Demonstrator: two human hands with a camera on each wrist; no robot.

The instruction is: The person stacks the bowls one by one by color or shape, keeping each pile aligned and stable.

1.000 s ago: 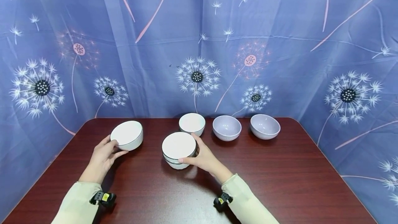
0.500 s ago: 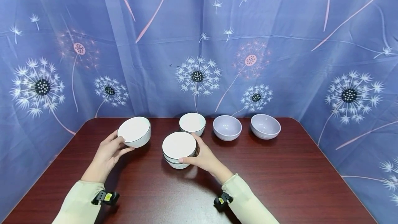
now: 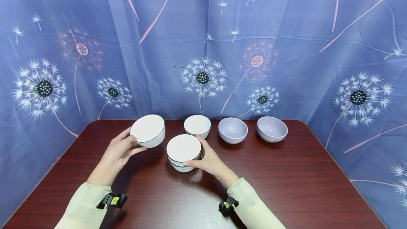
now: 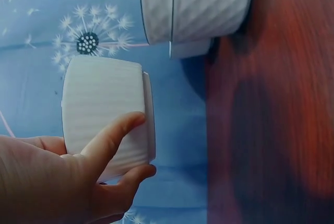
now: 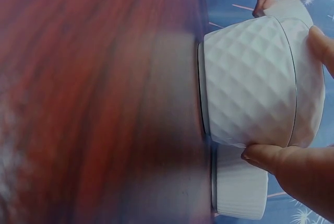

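My left hand (image 3: 118, 154) grips a white ribbed bowl (image 3: 148, 130) with a thin dark rim, thumb at the near rim and fingers along the side and base. In the left wrist view this bowl (image 4: 107, 114) is up off the table, its foot ring showing. To its right, a stack of two white bowls (image 3: 183, 148) with a diamond-textured outside (image 5: 250, 80) stands on the table. My right hand (image 3: 210, 162) holds that stack from its right side, thumb in front and fingers behind.
Behind the stack stands another white ribbed bowl (image 3: 197, 125). Two lavender bowls (image 3: 233, 130) stand in line with it to the right, near the far edge of the dark red wooden table (image 3: 270, 183). A blue dandelion-print curtain (image 3: 159, 63) hangs beyond.
My left hand has carried the ribbed bowl to the right and slightly up, closer to the stack. My right hand and the stack have stayed in place.
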